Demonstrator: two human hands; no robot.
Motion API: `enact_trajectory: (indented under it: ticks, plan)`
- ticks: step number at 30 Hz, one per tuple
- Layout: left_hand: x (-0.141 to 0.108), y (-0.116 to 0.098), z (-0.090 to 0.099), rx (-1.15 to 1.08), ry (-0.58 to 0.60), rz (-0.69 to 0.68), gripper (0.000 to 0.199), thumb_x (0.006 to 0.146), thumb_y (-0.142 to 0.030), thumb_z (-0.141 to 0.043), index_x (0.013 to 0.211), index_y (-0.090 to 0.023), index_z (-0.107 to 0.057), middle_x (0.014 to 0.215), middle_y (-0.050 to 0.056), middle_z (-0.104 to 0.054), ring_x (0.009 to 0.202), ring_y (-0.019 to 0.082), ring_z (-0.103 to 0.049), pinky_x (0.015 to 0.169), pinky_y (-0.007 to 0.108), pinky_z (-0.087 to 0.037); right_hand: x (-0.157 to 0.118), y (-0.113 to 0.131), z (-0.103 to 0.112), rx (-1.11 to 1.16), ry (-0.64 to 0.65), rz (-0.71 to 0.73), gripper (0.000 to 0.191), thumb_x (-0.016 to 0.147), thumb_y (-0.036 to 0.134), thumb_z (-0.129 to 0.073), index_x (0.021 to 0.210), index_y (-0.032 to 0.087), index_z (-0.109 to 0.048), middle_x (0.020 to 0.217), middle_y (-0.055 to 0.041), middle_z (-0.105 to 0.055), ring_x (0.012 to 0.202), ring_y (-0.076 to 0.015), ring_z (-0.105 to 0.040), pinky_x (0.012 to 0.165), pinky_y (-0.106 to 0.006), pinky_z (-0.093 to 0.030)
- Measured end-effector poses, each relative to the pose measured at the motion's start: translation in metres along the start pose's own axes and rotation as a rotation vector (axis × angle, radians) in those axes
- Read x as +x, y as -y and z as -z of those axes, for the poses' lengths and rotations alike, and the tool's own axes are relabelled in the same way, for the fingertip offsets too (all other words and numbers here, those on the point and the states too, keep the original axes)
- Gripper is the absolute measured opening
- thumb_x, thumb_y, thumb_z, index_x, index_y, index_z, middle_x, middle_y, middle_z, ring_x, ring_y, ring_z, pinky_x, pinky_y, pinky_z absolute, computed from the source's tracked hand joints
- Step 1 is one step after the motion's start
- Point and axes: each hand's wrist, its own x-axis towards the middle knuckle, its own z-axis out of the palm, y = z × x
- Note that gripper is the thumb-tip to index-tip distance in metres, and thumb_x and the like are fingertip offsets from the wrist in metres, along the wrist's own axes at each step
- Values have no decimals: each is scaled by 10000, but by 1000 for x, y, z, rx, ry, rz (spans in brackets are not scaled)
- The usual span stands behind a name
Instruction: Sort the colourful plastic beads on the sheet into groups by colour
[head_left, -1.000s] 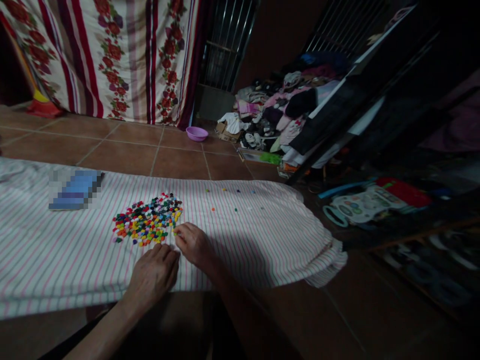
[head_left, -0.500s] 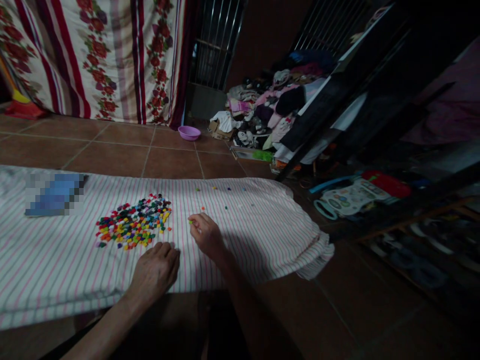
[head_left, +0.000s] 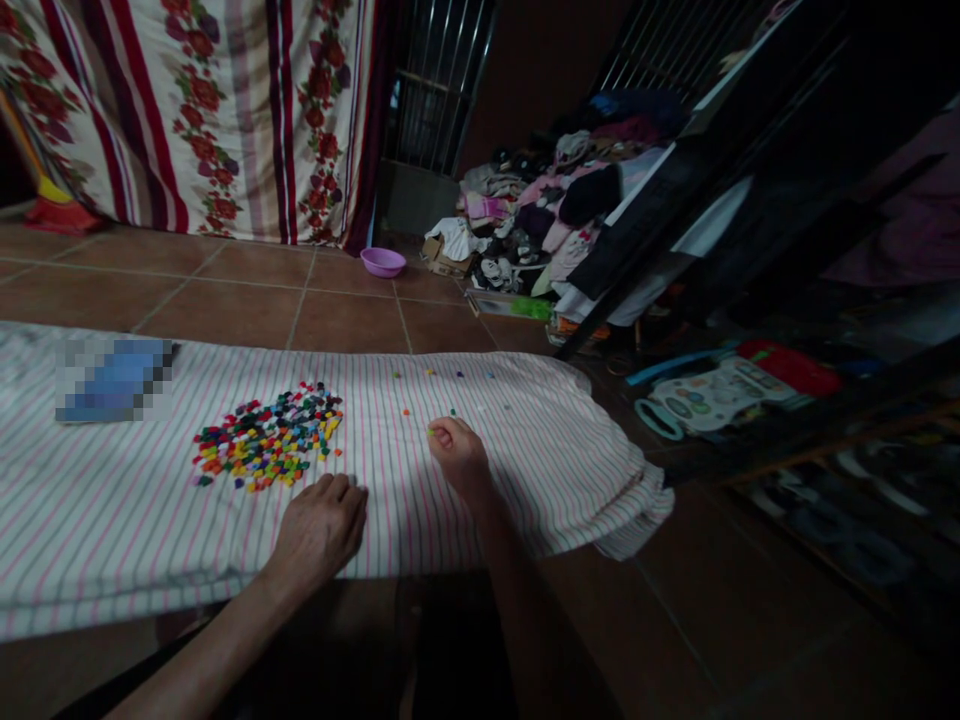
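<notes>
My right hand [head_left: 460,458] hovers over the striped cloth, thumb and finger pinched on a small yellow-green cube [head_left: 431,431]. Just beyond its fingers lie a dark green cube [head_left: 453,412] and an orange cube [head_left: 406,412]. A white cube [head_left: 482,408] and a grey cube [head_left: 507,407] continue that row to the right. Farther back, spaced apart, are a green [head_left: 397,375], a yellow, a purple and a light blue cube [head_left: 491,376]. My left hand [head_left: 321,522] rests on the cloth with curled fingers, their inside hidden, near a pile of mixed coloured cubes [head_left: 270,440].
The striped cloth [head_left: 135,520] covers a long low surface. A blurred-out blue flat object [head_left: 116,380] lies at its left. Behind, a purple basin [head_left: 383,263] and a heap of clothes [head_left: 540,205] are on the tiled floor. Dark shelving [head_left: 810,430] stands at right.
My right hand has moved right, away from the pile, carrying the yellow-green cube. My left hand stays resting on the cloth; the view has shifted slightly.
</notes>
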Motion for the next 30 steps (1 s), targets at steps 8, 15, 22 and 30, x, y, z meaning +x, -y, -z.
enact_trajectory:
  ticks: [8,15,22,30]
  plan:
    - [0,1,-1,17,28,3,269,929,-233,-377,825,-202,-623,792,48,-623,776,193,-563,683,331,-425,-8,1,-7,-64,221,92,166,719,72,-503,771,192,-606,704,11,-580,649,-121,-515,654,-225,-413]
    - [0,1,1,-4,39,5,230,911,-219,-408,828,-205,-622,790,45,-614,777,191,-553,695,331,-417,-10,0,-16,-80,257,118,192,703,49,-506,785,196,-599,730,11,-587,686,-129,-535,685,-229,-422]
    - [0,2,1,-13,50,11,263,927,-236,-379,837,-206,-624,799,50,-619,786,200,-554,690,337,-418,-9,1,-16,-79,286,97,166,706,60,-519,758,199,-593,713,15,-581,681,-130,-533,678,-230,-410]
    - [0,2,0,-4,55,9,257,928,-230,-375,839,-202,-615,803,51,-614,797,203,-552,697,338,-416,-9,4,-13,-73,320,72,140,708,87,-506,738,195,-591,671,25,-565,642,-123,-511,638,-226,-380]
